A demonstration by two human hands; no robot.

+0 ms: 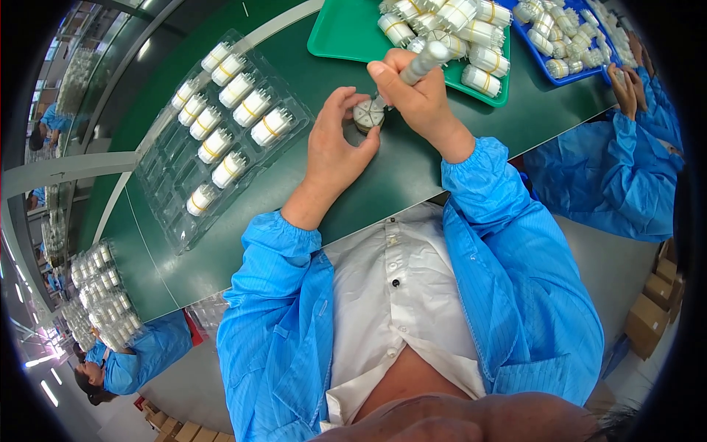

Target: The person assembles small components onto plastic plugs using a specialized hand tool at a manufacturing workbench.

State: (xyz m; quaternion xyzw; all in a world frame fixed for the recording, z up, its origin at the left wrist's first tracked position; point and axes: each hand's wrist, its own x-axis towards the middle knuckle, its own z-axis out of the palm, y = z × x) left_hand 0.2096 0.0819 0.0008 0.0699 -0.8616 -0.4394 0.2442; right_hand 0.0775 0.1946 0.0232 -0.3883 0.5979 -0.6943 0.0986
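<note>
My left hand [335,140] curves its thumb and fingers around a round whitish part [368,114] on the green table. The part's upper face is split into wedge-like segments. In my right fist is a tool with a pale, translucent handle [423,64], and the right hand [421,96] keeps it slanted down and left. The tool's thin lower end meets the right edge of the part; its exact tip is too small to make out. Left of my hands lies a clear plastic tray [166,166] with several white cylinders [251,107] banded in yellow.
Beyond my right hand, a green tray [335,37] is heaped with similar cylinders. A blue tray [541,55] of white parts stands farther right, beside a co-worker's hands [626,92]. At left, a grey frame bar [74,169] crosses near the table. Cardboard boxes [648,317] stand at lower right.
</note>
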